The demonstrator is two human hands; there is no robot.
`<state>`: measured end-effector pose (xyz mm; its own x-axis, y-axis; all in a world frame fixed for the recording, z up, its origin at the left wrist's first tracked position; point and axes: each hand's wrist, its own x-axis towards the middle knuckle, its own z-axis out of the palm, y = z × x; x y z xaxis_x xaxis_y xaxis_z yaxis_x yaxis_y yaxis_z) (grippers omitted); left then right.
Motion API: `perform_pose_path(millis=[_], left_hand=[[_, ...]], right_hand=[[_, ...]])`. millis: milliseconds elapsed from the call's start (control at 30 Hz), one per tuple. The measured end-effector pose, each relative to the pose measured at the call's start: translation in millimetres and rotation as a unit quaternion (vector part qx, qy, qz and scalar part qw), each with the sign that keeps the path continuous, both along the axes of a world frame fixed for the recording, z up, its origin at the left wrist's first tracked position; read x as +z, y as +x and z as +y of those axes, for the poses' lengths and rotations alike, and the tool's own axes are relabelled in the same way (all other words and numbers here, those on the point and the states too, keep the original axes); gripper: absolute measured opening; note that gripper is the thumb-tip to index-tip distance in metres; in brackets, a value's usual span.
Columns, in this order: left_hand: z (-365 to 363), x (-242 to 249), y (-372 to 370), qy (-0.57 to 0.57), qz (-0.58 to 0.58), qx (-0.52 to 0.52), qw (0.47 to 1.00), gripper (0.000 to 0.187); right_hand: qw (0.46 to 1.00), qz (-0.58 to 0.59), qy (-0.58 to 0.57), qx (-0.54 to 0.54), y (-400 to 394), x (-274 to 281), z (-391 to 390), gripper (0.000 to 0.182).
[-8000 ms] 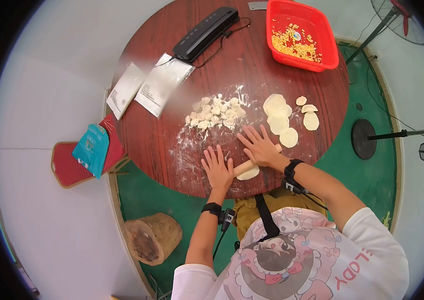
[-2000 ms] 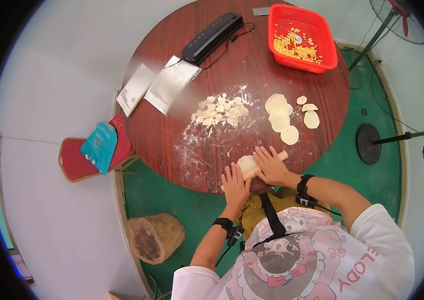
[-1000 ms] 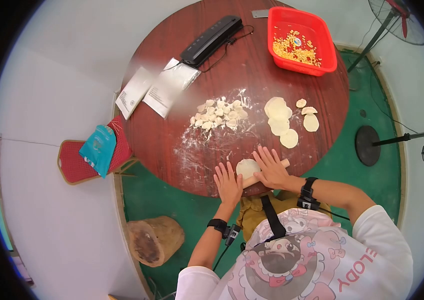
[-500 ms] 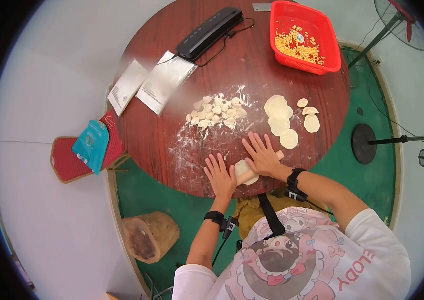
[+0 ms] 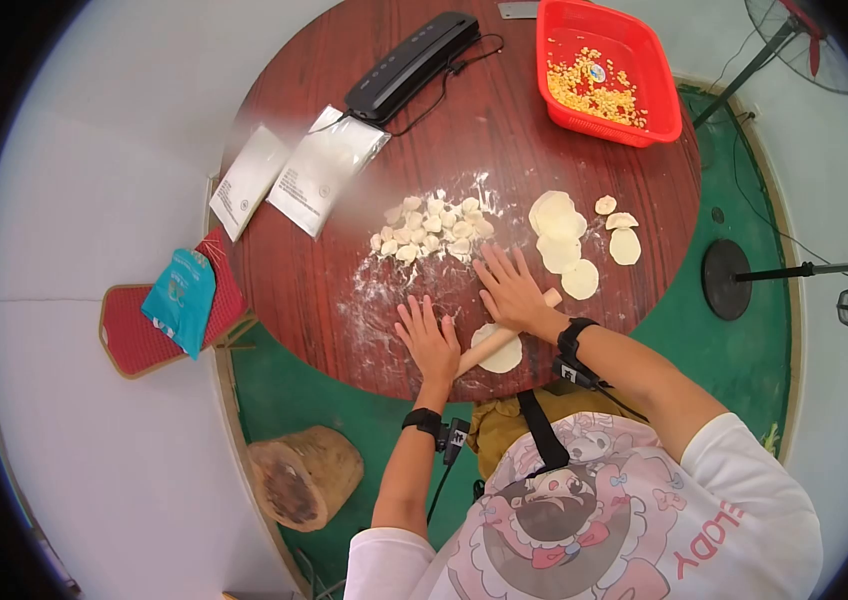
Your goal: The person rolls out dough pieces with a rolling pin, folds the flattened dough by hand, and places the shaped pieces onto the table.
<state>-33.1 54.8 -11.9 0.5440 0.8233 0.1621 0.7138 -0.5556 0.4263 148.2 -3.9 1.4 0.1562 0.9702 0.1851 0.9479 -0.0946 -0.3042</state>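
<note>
A wooden rolling pin [image 5: 487, 345] lies slantwise across a round dough wrapper [image 5: 504, 357] near the table's front edge. My left hand [image 5: 432, 342] rests flat over the pin's left end, its fingers stretched forward and apart. Over the other end lies my right hand [image 5: 514, 295], palm down with fingers spread; the pin's tip sticks out beside it. Neither hand wraps around the pin. Several small dough pieces [image 5: 431, 228] sit in scattered flour ahead of my hands. Rolled wrappers [image 5: 557, 228] overlap to the right, and one folded piece [image 5: 621, 220] lies beside them.
A red basin [image 5: 662, 95] with yellow bits inside stands at the back right of the round table [image 5: 344, 300]. A black sealer-like appliance [image 5: 412, 66] with a cord and white packets [image 5: 327, 172] lie at the back left. Standing fans [image 5: 729, 280] are on the right.
Both hands have slid slightly forward and left with the rolling pin. More of the wrapper now shows on the near side of the pin.
</note>
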Motion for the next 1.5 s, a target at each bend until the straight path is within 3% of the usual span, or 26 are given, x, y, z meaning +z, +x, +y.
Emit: perform_pose_path(millis=[233,633,867,1033,1133,1300,1367,1433,1500], left_hand=[[-10.9,3.2,-4.5,-0.004,-0.011,-0.039,0.999,0.049],[-72.5,13.3,-15.1,-0.065,0.083,-0.072,0.992,0.057],[-87.9,13.9,-20.9,-0.064,0.07,-0.07,0.993,0.057],[-100.0,15.3,-27.5,-0.137,0.024,-0.074,0.988,0.061],[-106.7,15.6,-31.7,-0.147,0.014,-0.082,0.986,0.063],[-108.9,18.3,-33.9,-0.139,0.012,-0.094,0.986,0.063],[-103.9,20.9,-31.1,-0.138,0.002,-0.095,0.986,0.062],[-85.8,26.4,-24.3,-0.179,-0.092,-0.087,0.976,0.058],[-64.8,26.1,-16.3,-0.189,-0.094,-0.071,0.975,0.054]], right_hand=[[1.0,-0.004,-0.003,0.007,-2.1,1.3,-12.4,0.047],[0.999,0.001,-0.032,0.032,-15.7,5.5,-79.6,0.047],[0.991,0.098,-0.021,0.085,-8.9,16.3,-100.9,0.057],[0.97,0.152,-0.07,0.175,6.4,22.6,-117.3,0.061],[0.968,0.113,-0.08,0.208,9.0,15.6,-124.0,0.057],[0.972,0.087,-0.068,0.206,9.2,3.8,-125.7,0.034],[0.974,0.061,-0.063,0.21,8.4,0.8,-126.6,0.033],[0.975,0.037,-0.058,0.212,7.6,10.4,-127.0,0.032],[0.96,-0.067,-0.117,0.246,12.0,28.9,-131.3,0.037]])
